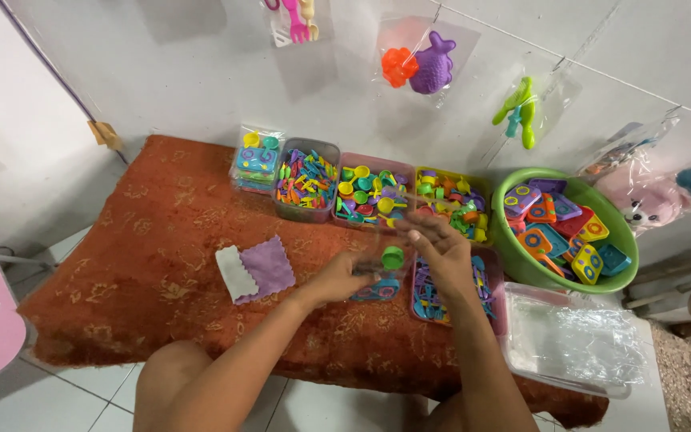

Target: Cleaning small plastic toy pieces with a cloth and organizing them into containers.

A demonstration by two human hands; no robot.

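My left hand (pixel 344 276) pinches the near edge of a clear plastic bag (pixel 377 280), its fingers closed on the film, while my right hand (pixel 441 252) is cupped half open just over the bag's mouth, with a small green toy cup (pixel 393 257) between the two hands; whether the right fingers grip the cup or only steady it I cannot tell. The bag hangs just above the orange patterned rug (pixel 153 240), and blue pieces show through its lower part. I judge the step in hand to be filling the bag, and the next move would call for keeping its mouth spread with the left hand while the right lets the cup drop straight in. Just below my right hand lies a pink tray of blue parts (pixel 429 304); beyond it, along the far edge of the rug, stands a row of four sorting boxes (pixel 361 188) with mixed coloured pieces. To the right sits a green basin (pixel 521 256) of square toy tiles, and nearer, a clear tub of empty bags (pixel 569 344). To the left a folded purple and white cloth (pixel 256 270) lies on bare rug, where the open room is; the right is crowded, and the rug's near edge drops to tiled floor (pixel 65 396).
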